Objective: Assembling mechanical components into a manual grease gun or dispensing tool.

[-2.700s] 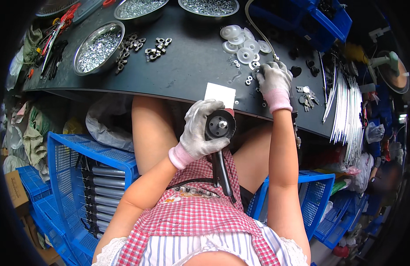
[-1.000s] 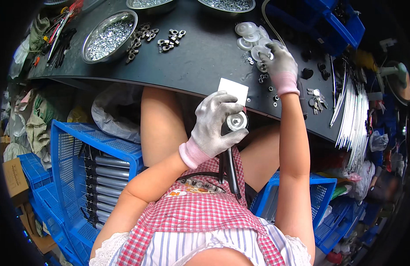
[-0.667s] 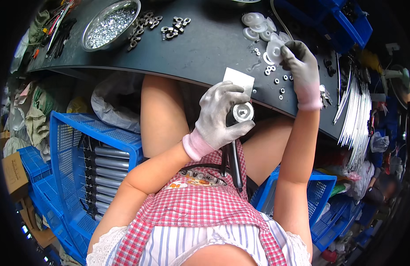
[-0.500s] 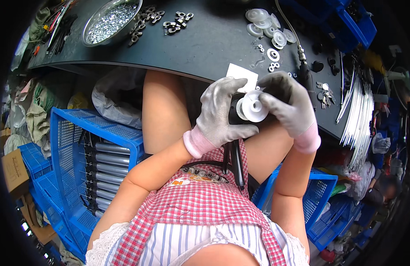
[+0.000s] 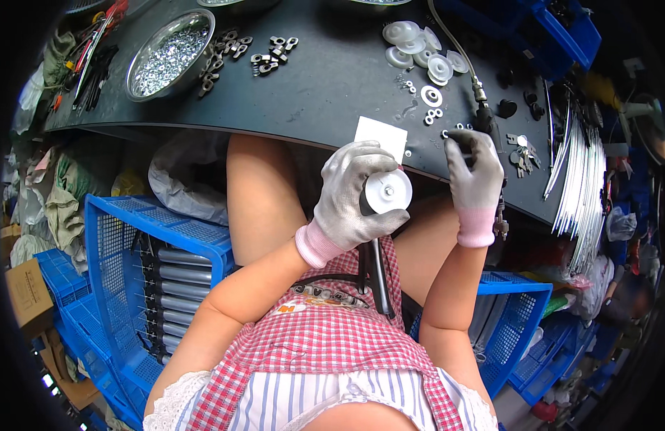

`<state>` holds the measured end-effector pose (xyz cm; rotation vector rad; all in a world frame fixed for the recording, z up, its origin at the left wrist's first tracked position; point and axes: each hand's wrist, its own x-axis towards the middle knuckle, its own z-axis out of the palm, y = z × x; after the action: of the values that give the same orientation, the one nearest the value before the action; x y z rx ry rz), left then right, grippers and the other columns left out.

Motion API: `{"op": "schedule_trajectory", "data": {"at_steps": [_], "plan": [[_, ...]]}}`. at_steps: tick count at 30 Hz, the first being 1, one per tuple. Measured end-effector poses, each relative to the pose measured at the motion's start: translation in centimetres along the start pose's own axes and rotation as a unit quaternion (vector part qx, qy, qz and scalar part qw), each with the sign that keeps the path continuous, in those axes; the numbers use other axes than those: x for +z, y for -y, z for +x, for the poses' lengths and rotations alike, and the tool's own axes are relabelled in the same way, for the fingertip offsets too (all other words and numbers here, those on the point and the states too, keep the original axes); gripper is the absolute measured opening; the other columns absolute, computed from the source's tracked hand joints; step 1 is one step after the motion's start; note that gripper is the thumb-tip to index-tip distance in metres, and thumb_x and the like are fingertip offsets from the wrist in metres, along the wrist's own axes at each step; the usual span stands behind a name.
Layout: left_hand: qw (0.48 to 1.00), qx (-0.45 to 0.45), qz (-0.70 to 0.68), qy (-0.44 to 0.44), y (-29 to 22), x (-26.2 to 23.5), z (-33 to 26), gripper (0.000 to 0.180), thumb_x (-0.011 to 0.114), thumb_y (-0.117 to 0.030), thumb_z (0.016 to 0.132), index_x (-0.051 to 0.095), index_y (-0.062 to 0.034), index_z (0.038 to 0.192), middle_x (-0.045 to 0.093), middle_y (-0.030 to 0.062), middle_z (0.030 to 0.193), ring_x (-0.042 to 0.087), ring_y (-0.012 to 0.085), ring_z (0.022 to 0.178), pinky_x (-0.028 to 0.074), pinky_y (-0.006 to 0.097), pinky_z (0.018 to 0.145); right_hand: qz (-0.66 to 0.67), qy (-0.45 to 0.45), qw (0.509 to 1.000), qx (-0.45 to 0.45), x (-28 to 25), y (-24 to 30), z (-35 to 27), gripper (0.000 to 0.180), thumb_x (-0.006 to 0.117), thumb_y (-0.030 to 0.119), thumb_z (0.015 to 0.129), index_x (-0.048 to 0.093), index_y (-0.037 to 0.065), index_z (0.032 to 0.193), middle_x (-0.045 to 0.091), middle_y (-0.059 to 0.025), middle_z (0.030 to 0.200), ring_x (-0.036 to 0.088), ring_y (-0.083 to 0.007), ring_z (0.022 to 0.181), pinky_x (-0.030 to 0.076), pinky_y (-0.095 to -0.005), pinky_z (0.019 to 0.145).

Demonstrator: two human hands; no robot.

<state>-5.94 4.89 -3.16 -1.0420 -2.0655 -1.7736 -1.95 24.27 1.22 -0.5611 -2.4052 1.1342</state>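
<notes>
The left hand curls its gloved fingers and thumb firmly around a black round body, held over the lap just off the edge of the table, with a white disc around its central stud and black bars hanging below. The right hand is half-curled near the small rings; whether it pinches anything cannot be told. The body is probably stiff and fairly weighty, best gripped by its sides, the disc light, smooth and perhaps slippery, best held by its rim.

Dark workbench, blue plastic crates below on both sides, brown cardboard box far left
</notes>
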Motion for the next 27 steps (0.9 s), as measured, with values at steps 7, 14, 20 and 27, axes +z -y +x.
{"op": "schedule_trajectory", "data": {"at_steps": [7, 14, 20, 27], "plan": [[0.999, 0.003, -0.037, -0.005, 0.7, 0.2, 0.0, 0.062, 0.085, -0.034, 0.058, 0.054, -0.0117, 0.108, 0.063, 0.0094, 0.103, 0.06, 0.0319, 0.098, 0.041, 0.047, 0.097, -0.314, 0.062, 0.933, -0.165, 1.2, -1.2, 4.7, 0.022, 0.073, 0.014, 0.075, 0.072, 0.015, 0.097, 0.061, -0.0075, 0.121, 0.051, -0.0299, 0.12, 0.043, -0.0415, 0.099], [0.999, 0.021, -0.043, -0.012, 0.9, 0.3, 0.1, 0.061, 0.084, -0.038, 0.059, 0.055, -0.0118, 0.106, 0.063, 0.0087, 0.101, 0.06, 0.0312, 0.096, 0.042, 0.047, 0.095, -0.307, 0.158, 0.885, -0.311, 0.7, -2.2, 7.8, 0.016, 0.076, 0.013, 0.072, 0.071, 0.013, 0.087, 0.059, -0.0055, 0.125, 0.049, -0.0281, 0.124, 0.041, -0.0421, 0.101], [0.999, 0.008, -0.026, -0.021, 0.9, 0.3, -0.1, 0.059, 0.084, -0.037, 0.057, 0.056, -0.0118, 0.102, 0.063, 0.0076, 0.1, 0.06, 0.0312, 0.095, 0.043, 0.046, 0.093, -0.021, 0.219, 0.935, -0.28, -0.9, 3.4, 4.9, 0.018, 0.075, 0.012, 0.069, 0.068, 0.006, 0.084, 0.065, -0.0116, 0.115, 0.055, -0.0315, 0.115, 0.043, -0.0425, 0.099], [0.999, 0.007, -0.037, -0.038, 0.9, 1.0, 0.3, 0.053, 0.084, -0.026, 0.054, 0.057, -0.0106, 0.098, 0.062, 0.0061, 0.096, 0.061, 0.0305, 0.09, 0.046, 0.044, 0.087, -0.13, 0.202, 0.895, -0.375, -1.1, 7.3, -0.4, 0.019, 0.079, 0.014, 0.064, 0.068, 0.01, 0.079, 0.067, -0.0067, 0.103, 0.059, -0.0323, 0.11, 0.047, -0.0429, 0.089]]}}
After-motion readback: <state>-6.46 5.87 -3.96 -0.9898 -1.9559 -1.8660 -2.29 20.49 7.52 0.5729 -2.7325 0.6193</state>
